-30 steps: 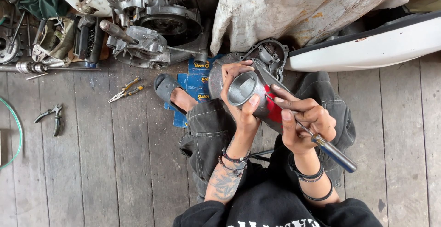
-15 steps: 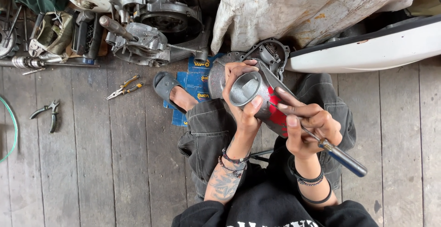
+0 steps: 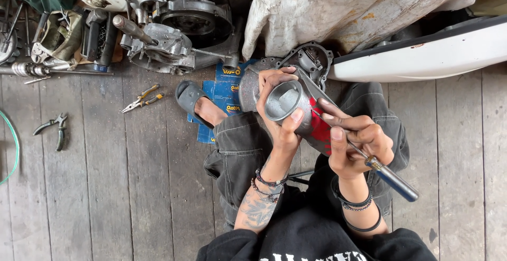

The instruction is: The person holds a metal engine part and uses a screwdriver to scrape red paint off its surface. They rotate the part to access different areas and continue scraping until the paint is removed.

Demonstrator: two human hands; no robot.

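Observation:
My left hand (image 3: 281, 114) grips a hollow silver metal cylinder (image 3: 285, 101) with its open end facing up, a red patch (image 3: 319, 128) on its side. My right hand (image 3: 355, 144) holds a screwdriver (image 3: 391, 179) with a dark blue handle, its thin shaft laid against the cylinder's right side. Both hands are over my lap as I sit on the wooden floor in dark trousers. A grey engine cover (image 3: 311, 59) lies just beyond the cylinder.
An engine block (image 3: 174, 23) and loose parts sit at the upper left. Yellow-handled pliers (image 3: 141, 98) and dark pliers (image 3: 54, 129) lie on the planks (image 3: 105, 187). Blue packets (image 3: 228, 89) lie by my sandalled foot (image 3: 196, 102). A white cloth (image 3: 359, 7) and white body panel (image 3: 422, 55) are upper right.
The right hand and screwdriver have shifted slightly down and to the right along the cylinder. The left hand keeps its grip.

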